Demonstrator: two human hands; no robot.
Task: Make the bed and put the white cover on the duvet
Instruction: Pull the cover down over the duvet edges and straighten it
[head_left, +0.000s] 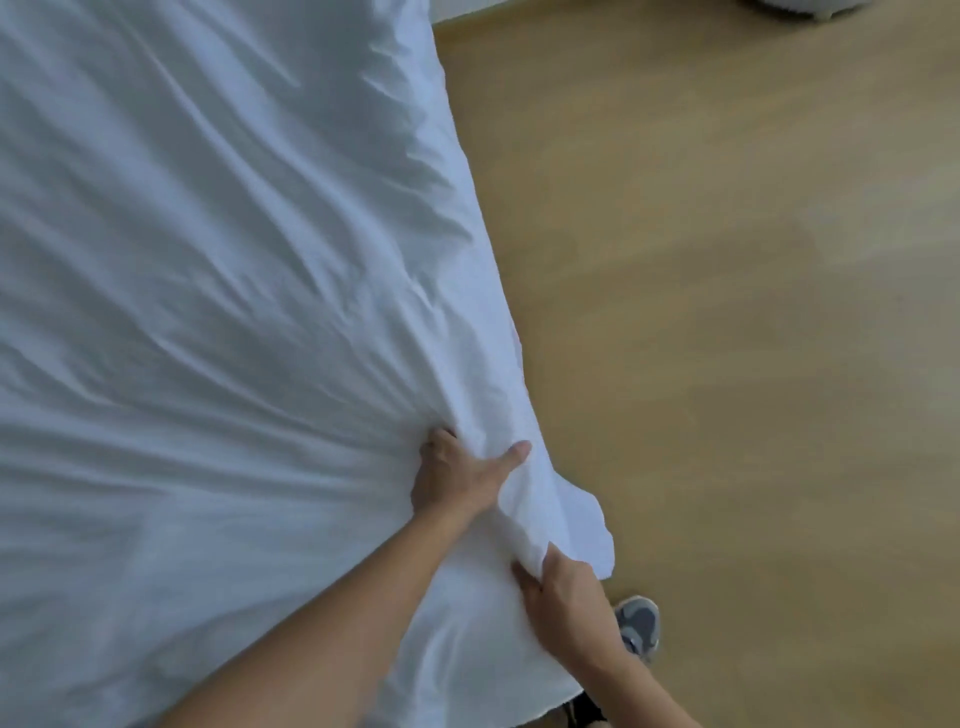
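One white cover (218, 270) fills the left and middle of the view, spread over the bed and reaching down to its near corner. It is plain white and heavily creased: long folds run across it and fan in toward the near right corner, where the cloth bunches into a thick, crumpled ridge and a loose flap hangs past the bed edge over the floor. One wooden floor (727, 312), light brown, takes up the right side. Two bare forearms come in from below, each ending in one hand. The left hand (457, 473) lies on the bunched cloth with its fingers dug into the folds and its thumb stretched out along the ridge. The right hand (563, 597), just beside the bed corner, pinches the hanging corner between thumb and fingers. One grey shoe (638, 626) shows on the floor behind the right wrist.
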